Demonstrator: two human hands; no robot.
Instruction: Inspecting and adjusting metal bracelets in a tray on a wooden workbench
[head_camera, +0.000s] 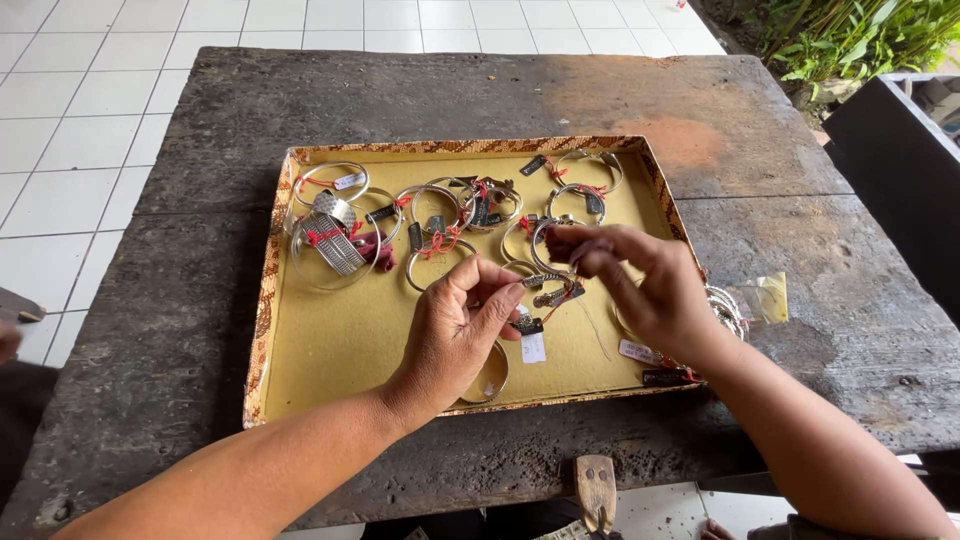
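A dark, weathered wooden table (200, 330) stands on a white tiled floor (80, 110) in daylight. Green plants (860, 35) grow beyond its far right corner.

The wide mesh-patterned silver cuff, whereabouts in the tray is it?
In the head view, the wide mesh cuff lies in the tray's far left part, among tagged bangles, well left of both hands.

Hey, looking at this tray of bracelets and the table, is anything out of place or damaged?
Mostly tidy: the silver bangles lie inside the yellow tray. One oddity: a small clear bag and some bangles lie outside the tray on the wooden table, by its right edge. The tabletop is weathered, with a rust-coloured stain.
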